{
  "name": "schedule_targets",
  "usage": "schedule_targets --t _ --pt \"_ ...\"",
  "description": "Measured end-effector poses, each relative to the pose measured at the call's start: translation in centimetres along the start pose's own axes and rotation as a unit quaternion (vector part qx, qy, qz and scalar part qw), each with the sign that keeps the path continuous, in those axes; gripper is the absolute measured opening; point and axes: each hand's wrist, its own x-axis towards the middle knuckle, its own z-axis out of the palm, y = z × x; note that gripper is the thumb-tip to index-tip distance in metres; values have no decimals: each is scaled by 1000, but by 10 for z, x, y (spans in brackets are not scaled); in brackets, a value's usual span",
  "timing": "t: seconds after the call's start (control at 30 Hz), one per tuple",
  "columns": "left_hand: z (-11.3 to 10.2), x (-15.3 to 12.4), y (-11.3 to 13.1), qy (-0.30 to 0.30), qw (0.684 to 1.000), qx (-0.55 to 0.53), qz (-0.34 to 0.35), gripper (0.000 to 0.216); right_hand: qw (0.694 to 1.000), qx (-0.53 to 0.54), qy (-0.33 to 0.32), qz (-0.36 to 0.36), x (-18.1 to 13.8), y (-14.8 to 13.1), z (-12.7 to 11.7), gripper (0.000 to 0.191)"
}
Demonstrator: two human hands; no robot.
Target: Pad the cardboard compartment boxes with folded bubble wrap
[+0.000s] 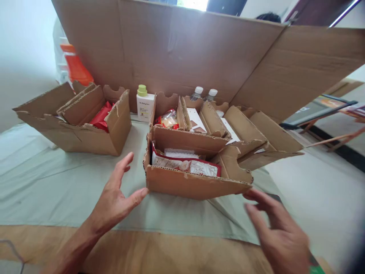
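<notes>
A low cardboard box (pixel 196 185) stands on the cloth in front of me, holding a dark-red-edged printed packet (pixel 185 164) and something in clear plastic. To its left is my left hand (pixel 115 199), thumb and fingers spread with nothing between them; the thumb tip is close to the box's lower left corner. At the opposite end, my right hand (pixel 278 224) has its fingers by the box's right corner, thumb apart from them. Whether those fingertips touch the cardboard I cannot tell, as the hand is slightly blurred.
Behind stands a row of cardboard compartments (pixel 236 118) with packets. Another cardboard box (pixel 91 139) with a red packet (pixel 101 116) is at left. A white bottle with a green cap (pixel 145 104) and two white-capped bottles (pixel 211 95) stand before a tall cardboard panel (pixel 182 53).
</notes>
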Motion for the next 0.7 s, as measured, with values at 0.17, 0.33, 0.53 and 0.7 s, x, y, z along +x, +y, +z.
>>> schedule_targets --t 0.17,0.33,0.53,0.7 --pt "36 28 -3 -87 977 -186 -65 104 982 150 -101 62 18 -11 60 65" --pt "48 16 4 -99 972 -208 -47 89 971 210 -86 78 -2 -21 66 60" --pt "-38 -71 -33 80 989 38 -117 66 950 274 -150 -16 -51 -84 71 52" --pt "-74 -33 -15 65 986 33 -150 53 919 368 -140 10 -3 -125 103 54"
